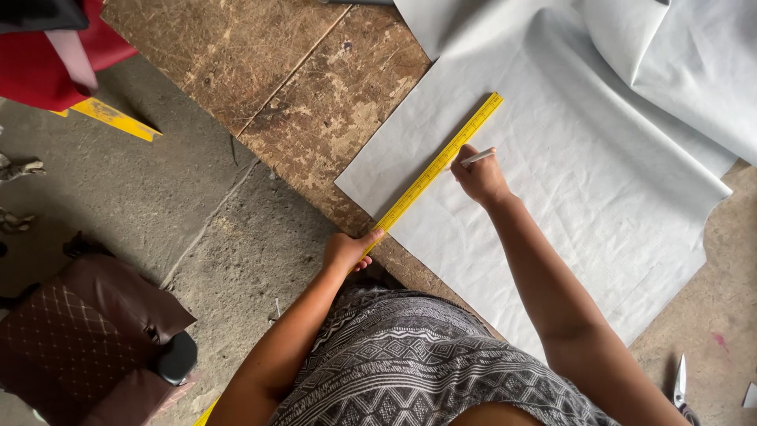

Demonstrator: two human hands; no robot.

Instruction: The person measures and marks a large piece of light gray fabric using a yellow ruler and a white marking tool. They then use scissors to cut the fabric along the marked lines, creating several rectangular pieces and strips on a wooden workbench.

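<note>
The yellow ruler lies diagonally across the middle of the frame, along the left edge of a pale grey sheet spread over a worn wooden board. The left hand pinches its lower end with thumb on top, apparently to keep it from sliding. The right hand is closed around a white pen, tip close against the ruler's edge, so the straightedge can guide a line. Scissors rest at lower right; a brown quilted cushion sits at lower left.

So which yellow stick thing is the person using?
The long yellow ruler lying across the pale grey sheet: the left hand pins its near end. The other yellow strip lies untouched by the red material.
</note>
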